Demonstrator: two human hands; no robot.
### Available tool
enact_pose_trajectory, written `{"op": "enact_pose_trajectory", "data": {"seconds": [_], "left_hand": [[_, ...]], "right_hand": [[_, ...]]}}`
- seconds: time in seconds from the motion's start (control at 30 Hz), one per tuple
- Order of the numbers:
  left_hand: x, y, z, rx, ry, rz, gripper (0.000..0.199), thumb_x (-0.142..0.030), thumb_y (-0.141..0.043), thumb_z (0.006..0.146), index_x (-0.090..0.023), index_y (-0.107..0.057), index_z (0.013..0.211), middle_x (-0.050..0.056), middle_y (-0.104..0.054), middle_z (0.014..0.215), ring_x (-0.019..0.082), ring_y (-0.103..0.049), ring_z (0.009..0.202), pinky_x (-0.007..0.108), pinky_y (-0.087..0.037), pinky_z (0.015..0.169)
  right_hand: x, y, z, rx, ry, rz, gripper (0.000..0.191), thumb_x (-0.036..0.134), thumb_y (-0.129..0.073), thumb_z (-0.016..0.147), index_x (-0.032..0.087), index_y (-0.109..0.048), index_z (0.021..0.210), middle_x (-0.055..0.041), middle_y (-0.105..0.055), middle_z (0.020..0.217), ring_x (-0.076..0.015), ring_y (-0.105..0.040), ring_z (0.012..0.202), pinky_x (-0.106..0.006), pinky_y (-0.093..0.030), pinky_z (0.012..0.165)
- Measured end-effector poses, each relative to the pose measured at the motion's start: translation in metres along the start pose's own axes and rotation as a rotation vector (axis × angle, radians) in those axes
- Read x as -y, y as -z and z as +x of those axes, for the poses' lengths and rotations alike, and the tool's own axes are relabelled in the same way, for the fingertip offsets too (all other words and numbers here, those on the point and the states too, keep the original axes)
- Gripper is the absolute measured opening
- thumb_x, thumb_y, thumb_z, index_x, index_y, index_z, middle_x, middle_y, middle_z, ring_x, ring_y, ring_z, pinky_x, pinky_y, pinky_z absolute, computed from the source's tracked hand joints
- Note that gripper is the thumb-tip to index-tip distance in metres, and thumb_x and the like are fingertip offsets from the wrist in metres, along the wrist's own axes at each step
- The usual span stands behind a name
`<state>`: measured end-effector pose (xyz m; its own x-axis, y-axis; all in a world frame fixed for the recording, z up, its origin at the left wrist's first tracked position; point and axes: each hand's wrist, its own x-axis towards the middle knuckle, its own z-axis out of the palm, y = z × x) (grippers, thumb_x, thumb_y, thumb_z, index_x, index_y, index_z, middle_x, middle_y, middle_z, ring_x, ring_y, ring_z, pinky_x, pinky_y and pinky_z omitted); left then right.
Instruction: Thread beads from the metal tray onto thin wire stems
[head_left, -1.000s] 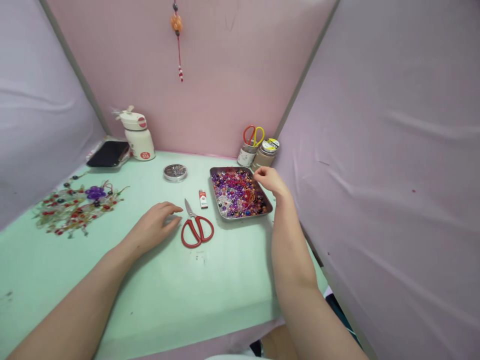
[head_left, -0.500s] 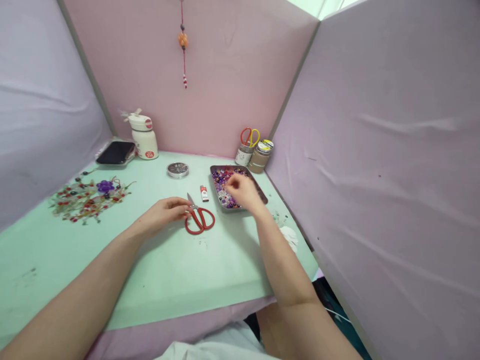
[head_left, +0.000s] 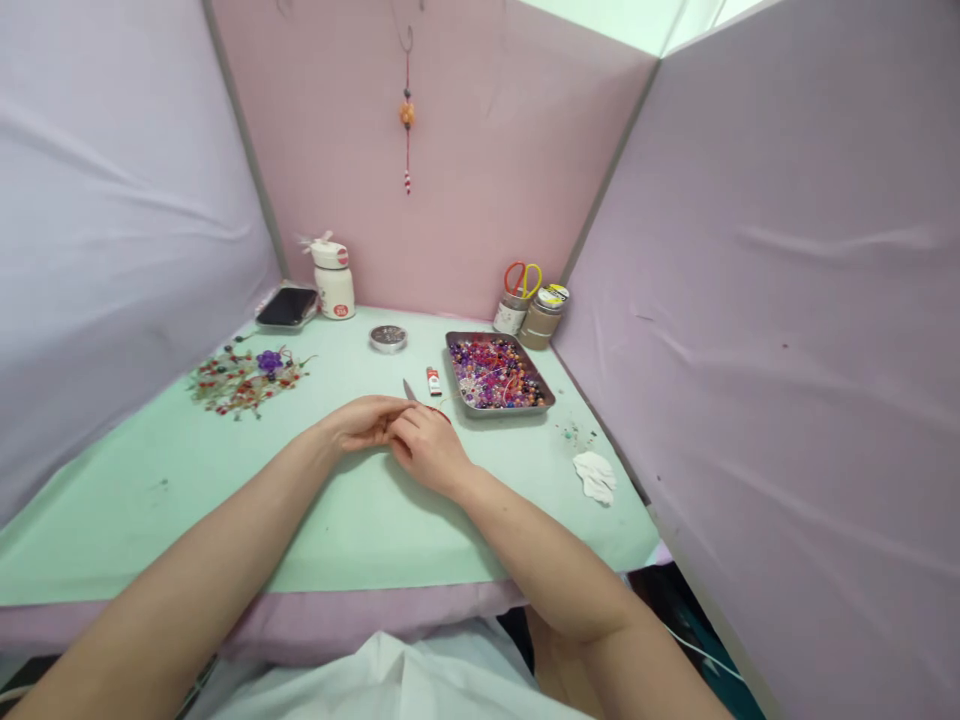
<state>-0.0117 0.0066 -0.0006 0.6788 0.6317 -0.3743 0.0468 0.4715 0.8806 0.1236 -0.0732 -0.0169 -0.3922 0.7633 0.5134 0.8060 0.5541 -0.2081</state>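
My left hand point(head_left: 369, 421) and my right hand point(head_left: 427, 447) meet over the middle of the table, fingertips together. Both are closed in a pinch, and whatever sits between the fingers is too small or too hidden to name. Behind them lie red-handled scissors point(head_left: 409, 390), mostly covered by my hands, with a blade tip and a bit of handle showing. A red and white lighter point(head_left: 433, 381) lies just past the scissors. To the right, a grey metal tray point(head_left: 510, 411) holds many purple, red, orange and clear beads point(head_left: 499, 372).
A round clear case point(head_left: 388, 339) stands behind the lighter. Beaded strands point(head_left: 240, 383) are heaped at left, near a phone point(head_left: 288, 306) and white bottle point(head_left: 334, 285). Two jars point(head_left: 541, 320) stand at back right, one holding scissors. White tissue point(head_left: 595, 477) lies at right.
My right hand has come from above the bead tray, leftward and nearer, to meet my left hand. The whole view has shifted, so the table's things appear further right.
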Motion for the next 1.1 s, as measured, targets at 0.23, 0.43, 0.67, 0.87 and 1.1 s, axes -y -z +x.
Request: {"op": "enact_pose_trajectory", "data": {"seconds": [0.23, 0.43, 0.67, 0.87, 1.1], "left_hand": [[0.001, -0.001, 0.0, -0.009, -0.031, -0.074, 0.031, -0.017, -0.077, 0.065, -0.012, -0.066, 0.093, 0.01, -0.071, 0.092, 0.016, -0.066, 0.079, 0.024, -0.053, 0.069], [0.001, -0.001, 0.0, -0.036, -0.027, -0.03, 0.028, -0.013, -0.076, 0.064, -0.011, -0.067, 0.09, 0.006, -0.068, 0.072, 0.013, -0.062, 0.062, 0.023, -0.049, 0.057], [-0.001, -0.003, -0.002, -0.103, -0.218, -0.006, 0.027, -0.018, -0.08, 0.059, -0.012, -0.066, 0.081, 0.005, -0.068, 0.075, 0.013, -0.063, 0.066, 0.025, -0.05, 0.065], [-0.006, -0.004, -0.003, -0.165, -0.287, -0.006, 0.033, -0.023, -0.083, 0.055, -0.014, -0.066, 0.082, 0.003, -0.067, 0.075, 0.011, -0.062, 0.068, 0.028, -0.049, 0.074], [-0.006, -0.004, -0.003, -0.198, -0.362, 0.016, 0.034, -0.027, -0.084, 0.052, -0.014, -0.065, 0.078, 0.002, -0.067, 0.073, 0.011, -0.061, 0.068, 0.027, -0.047, 0.072]], "right_hand": [[0.007, -0.009, 0.0, 0.005, 0.145, 0.093, 0.016, 0.011, -0.045, 0.084, 0.017, -0.059, 0.08, -0.0057, -0.061, 0.084, -0.0172, -0.053, 0.085, -0.03, -0.04, 0.081], [0.011, -0.011, -0.002, 0.035, 0.19, 0.216, 0.015, 0.011, -0.046, 0.084, 0.018, -0.059, 0.082, -0.0052, -0.063, 0.088, -0.0158, -0.055, 0.088, -0.029, -0.042, 0.082], [-0.004, 0.011, 0.001, -0.32, 0.002, 0.328, 0.015, 0.02, -0.046, 0.087, 0.021, -0.058, 0.098, -0.0086, -0.059, 0.108, -0.017, -0.053, 0.106, -0.033, -0.042, 0.095], [-0.046, 0.035, 0.019, -0.173, -0.259, 0.279, 0.032, 0.025, -0.05, 0.086, 0.017, -0.053, 0.117, -0.0135, -0.057, 0.121, -0.0227, -0.05, 0.115, -0.04, -0.037, 0.099], [-0.049, 0.032, 0.043, 0.229, -0.236, 0.388, 0.025, 0.037, -0.052, 0.087, 0.02, -0.063, 0.101, -0.0017, -0.068, 0.084, -0.0152, -0.059, 0.079, -0.027, -0.041, 0.076]]}}
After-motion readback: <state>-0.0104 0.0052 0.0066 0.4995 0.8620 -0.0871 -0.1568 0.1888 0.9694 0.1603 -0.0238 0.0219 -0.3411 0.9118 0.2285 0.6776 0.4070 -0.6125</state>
